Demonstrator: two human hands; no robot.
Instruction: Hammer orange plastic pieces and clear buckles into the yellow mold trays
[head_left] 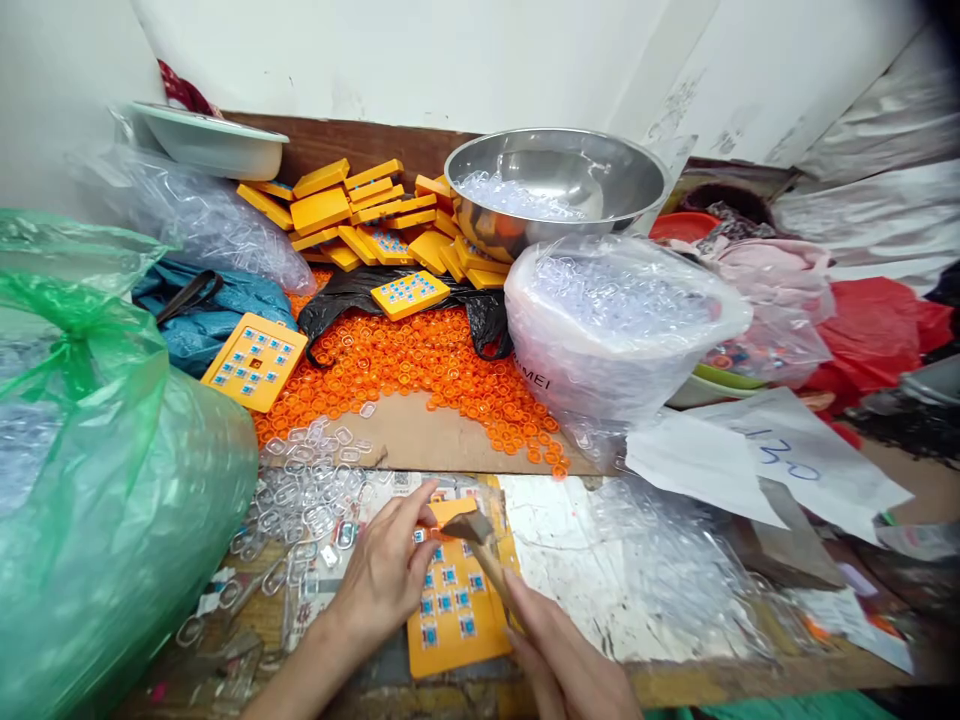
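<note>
A yellow board (487,640) lies on the bench in front of me, with small blue-and-white printed pieces in rows of slots. My left hand (382,570) rests over its upper left part, thumb and fingers bent close together at one slot; anything between them is too small to make out. In my right hand (566,655) is a small hammer (469,526) with a dark head and a wooden handle. Its head hovers over or touches the board's top, close to the left fingertips; which of the two I cannot tell.
Clear plastic frames (300,490) lie loose at the left, behind them a heap of orange rings (420,350). More yellow boards (319,210) are stacked at the back beside a steel bowl (600,180). A green bag (150,480) and a white bag (592,350) flank the bench.
</note>
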